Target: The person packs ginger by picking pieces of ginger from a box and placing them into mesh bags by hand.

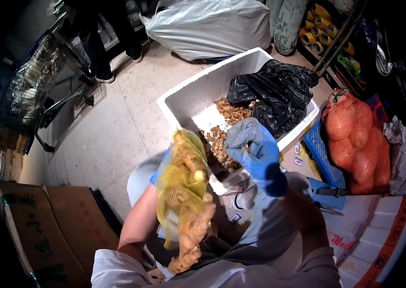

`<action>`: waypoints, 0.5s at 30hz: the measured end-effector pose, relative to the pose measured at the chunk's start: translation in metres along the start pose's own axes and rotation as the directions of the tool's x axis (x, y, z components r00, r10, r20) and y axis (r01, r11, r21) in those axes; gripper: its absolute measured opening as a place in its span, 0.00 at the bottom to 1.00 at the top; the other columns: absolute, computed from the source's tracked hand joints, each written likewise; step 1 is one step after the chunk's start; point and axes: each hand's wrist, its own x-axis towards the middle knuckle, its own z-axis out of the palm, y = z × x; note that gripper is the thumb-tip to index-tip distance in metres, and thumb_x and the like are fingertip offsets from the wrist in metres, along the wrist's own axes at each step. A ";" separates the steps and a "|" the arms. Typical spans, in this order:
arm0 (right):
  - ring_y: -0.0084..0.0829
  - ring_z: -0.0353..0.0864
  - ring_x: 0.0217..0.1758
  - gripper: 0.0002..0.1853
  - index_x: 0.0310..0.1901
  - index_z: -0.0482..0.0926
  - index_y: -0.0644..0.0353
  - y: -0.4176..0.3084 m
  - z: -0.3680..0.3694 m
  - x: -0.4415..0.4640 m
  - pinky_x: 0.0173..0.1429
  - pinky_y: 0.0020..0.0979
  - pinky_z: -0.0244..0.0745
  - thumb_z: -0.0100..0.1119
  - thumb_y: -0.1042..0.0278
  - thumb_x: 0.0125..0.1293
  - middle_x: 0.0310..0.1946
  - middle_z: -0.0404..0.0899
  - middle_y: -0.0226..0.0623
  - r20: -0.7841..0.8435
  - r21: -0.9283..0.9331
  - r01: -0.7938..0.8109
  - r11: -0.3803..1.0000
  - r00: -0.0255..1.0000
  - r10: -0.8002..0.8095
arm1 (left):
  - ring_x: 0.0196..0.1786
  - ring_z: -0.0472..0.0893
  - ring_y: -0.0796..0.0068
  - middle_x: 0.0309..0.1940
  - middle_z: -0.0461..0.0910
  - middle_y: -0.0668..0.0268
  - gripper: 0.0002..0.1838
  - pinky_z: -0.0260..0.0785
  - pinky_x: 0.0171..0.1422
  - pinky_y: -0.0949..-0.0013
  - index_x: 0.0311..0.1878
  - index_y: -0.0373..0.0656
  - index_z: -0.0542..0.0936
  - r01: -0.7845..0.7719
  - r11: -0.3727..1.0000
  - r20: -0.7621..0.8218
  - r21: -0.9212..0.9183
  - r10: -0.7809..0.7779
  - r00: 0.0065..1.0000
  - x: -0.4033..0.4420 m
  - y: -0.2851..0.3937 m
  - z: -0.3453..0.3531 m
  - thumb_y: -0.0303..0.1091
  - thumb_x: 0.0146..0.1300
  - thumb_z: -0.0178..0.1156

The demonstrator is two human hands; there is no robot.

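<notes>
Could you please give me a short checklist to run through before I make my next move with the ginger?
1. Gloves on: ok, blue on the left hand and right hand.
2. Yellow mesh bag supported: ok, the left hand is behind it.
3. Bagged ginger fully inside the netting: not ok, a knobbly piece sticks out at the lower end.
4. White box uncovered: not ok, black plastic lies over its right side.
5. Right hand empty: cannot tell, its fingers are curled.

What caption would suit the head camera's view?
Gloved left hand with a yellow mesh bag of ginger; gloved right hand near a white foam box holding more ginger and black plastic.
</notes>
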 end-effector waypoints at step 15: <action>0.37 0.65 0.49 0.10 0.34 0.76 0.53 0.036 -0.027 -0.045 0.52 0.36 0.58 0.56 0.68 0.46 0.44 0.66 0.44 0.358 0.197 -0.100 0.975 0.933 0.023 | 0.47 0.72 0.69 0.49 0.67 0.61 0.26 0.67 0.50 0.67 0.58 0.41 0.58 0.222 0.927 -0.426 0.303 -0.077 0.901 0.011 -0.014 0.034 0.38 0.57 0.48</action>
